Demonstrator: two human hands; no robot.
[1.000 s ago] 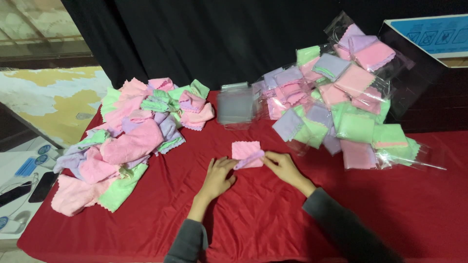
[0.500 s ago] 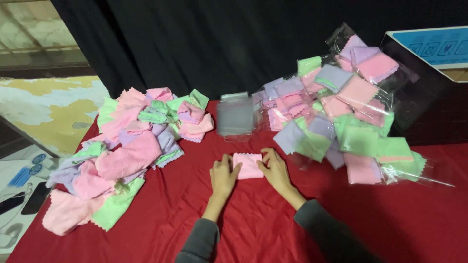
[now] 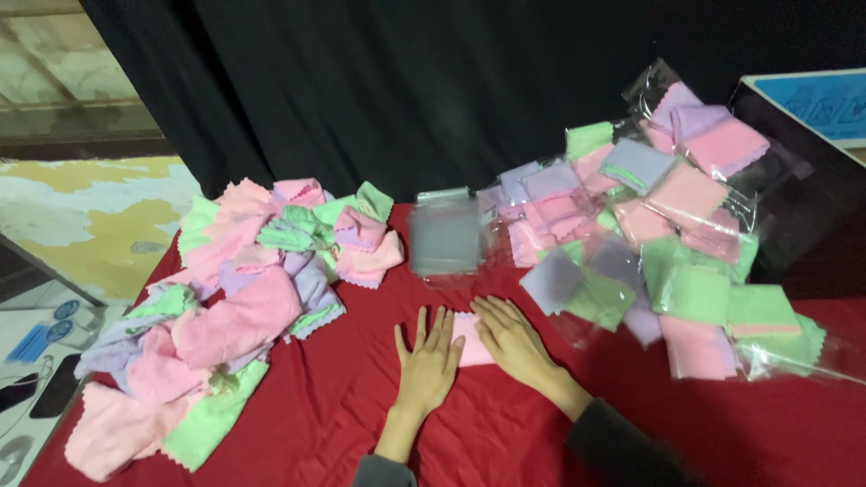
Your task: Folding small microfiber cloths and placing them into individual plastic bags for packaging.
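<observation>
**Two hands flat on a pink cloth**

Two hands are seen pressed side by side on the red surface [image 3: 505, 442]. The left hand [image 3: 428, 353] is laid palm down with its fingers [image 3: 422, 326] stretched out and slightly spread, gripping nothing. The right hand [image 3: 511, 339] is likewise laid flat, fingers extended and close together, nothing being held. Between and beneath the two hands a small folded pink cloth [image 3: 471, 346] is pinned to the surface; only its middle strip is left uncovered, each hand overlapping one side.

Just beyond the hands, a stack of clear bags [image 3: 444, 236] is set near the middle of the surface, blurred in the view.

To the left, a loose heap of cloths [image 3: 244, 307] in pink, green and lilac is spread from the near left edge up towards the backdrop, well apart from the left hand.

To the right, a pile of bagged cloths [image 3: 667, 234] in the same colours is stacked, its nearest bags lying just beside the right hand's fingertips. A dark box [image 3: 803, 180] with a blue top is placed behind that pile at the far right.

A black curtain [image 3: 433, 90] is hung behind everything.
</observation>
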